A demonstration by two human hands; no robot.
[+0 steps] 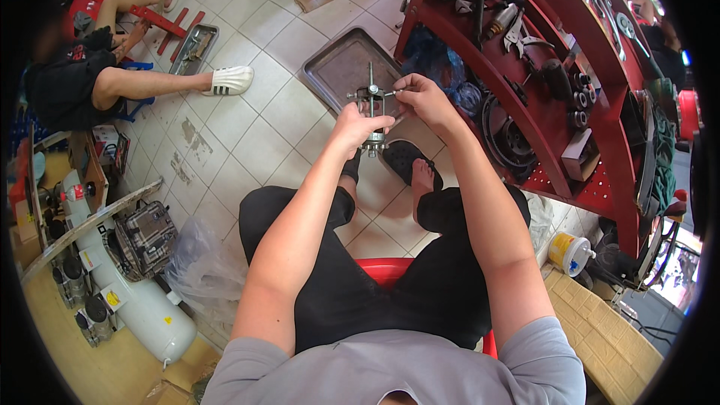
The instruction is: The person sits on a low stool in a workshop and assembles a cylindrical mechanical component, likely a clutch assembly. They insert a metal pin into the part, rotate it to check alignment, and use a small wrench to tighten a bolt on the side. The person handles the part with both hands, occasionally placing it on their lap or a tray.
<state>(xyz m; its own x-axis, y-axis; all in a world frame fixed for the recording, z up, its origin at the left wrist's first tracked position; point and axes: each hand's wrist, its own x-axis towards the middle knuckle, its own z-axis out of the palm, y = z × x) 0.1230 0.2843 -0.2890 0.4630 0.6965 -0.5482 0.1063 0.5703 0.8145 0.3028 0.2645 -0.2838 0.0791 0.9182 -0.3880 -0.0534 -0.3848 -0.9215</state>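
In front of my knees, my left hand (352, 129) is wrapped round a metal puller (372, 91), which has a long threaded rod sticking up from its centre. Bolt heads show around its lower end. My right hand (426, 99) pinches a thin side bolt (391, 93) at the puller's right, fingertips close together. Part of the puller's body is hidden behind my left fingers and thumb. Just beyond my hands, a metal tray (335, 60) lies on the tiled floor.
A red tool rack (540, 116) with wrenches and pliers stands close on the right. Another person (71, 82) sits at the far left, with a small tray (196, 49) nearby. A white tank (139, 315) and a clear plastic bag (202, 262) are at the left. A white bucket (568, 251) stands right.
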